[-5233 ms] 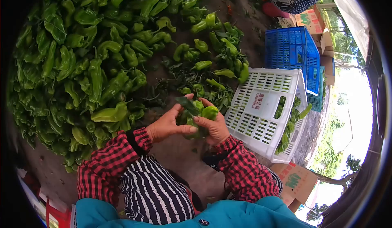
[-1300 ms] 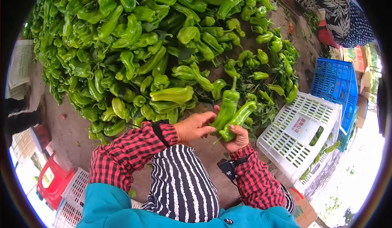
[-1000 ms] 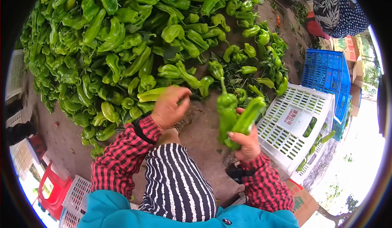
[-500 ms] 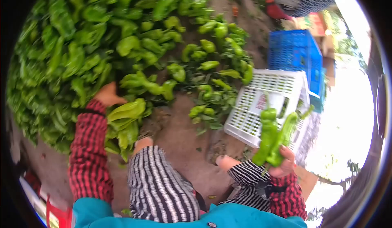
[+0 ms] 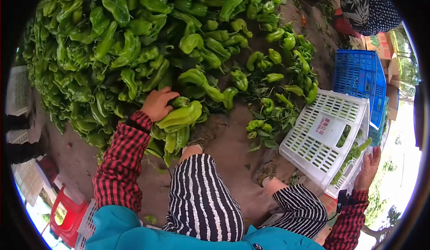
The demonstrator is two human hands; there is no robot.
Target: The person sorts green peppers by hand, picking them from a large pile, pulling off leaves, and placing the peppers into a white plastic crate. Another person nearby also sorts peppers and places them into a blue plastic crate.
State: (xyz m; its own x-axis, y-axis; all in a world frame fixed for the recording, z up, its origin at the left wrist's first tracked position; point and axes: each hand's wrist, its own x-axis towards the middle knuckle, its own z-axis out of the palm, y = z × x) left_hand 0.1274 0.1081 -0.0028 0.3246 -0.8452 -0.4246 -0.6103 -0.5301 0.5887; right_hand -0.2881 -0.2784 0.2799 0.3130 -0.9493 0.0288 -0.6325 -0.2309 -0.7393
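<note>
A large heap of green peppers (image 5: 107, 39) fills the upper left. My left hand (image 5: 156, 104) rests at the heap's lower edge, its fingers curled round or against a pepper; the fingertips are partly hidden. Just below it lie paler green peppers (image 5: 181, 115). On the right, a white slotted crate (image 5: 320, 131) lies tilted, with green peppers showing inside its open side. At that opening is my right hand (image 5: 369, 167), fingers extended and holding nothing.
Blue crates (image 5: 358, 75) stand behind the white one, near cardboard boxes (image 5: 380, 46). Loose peppers and leaves (image 5: 273, 98) lie on the dirt floor. Another person's patterned clothing (image 5: 354, 4) shows at top right. A red stool (image 5: 67, 216) stands at lower left.
The two long peppers have left my right hand, which has moved to the white crate's opening and opened. The view has shifted, so the scene sits further right. My left hand stays by the heap.
</note>
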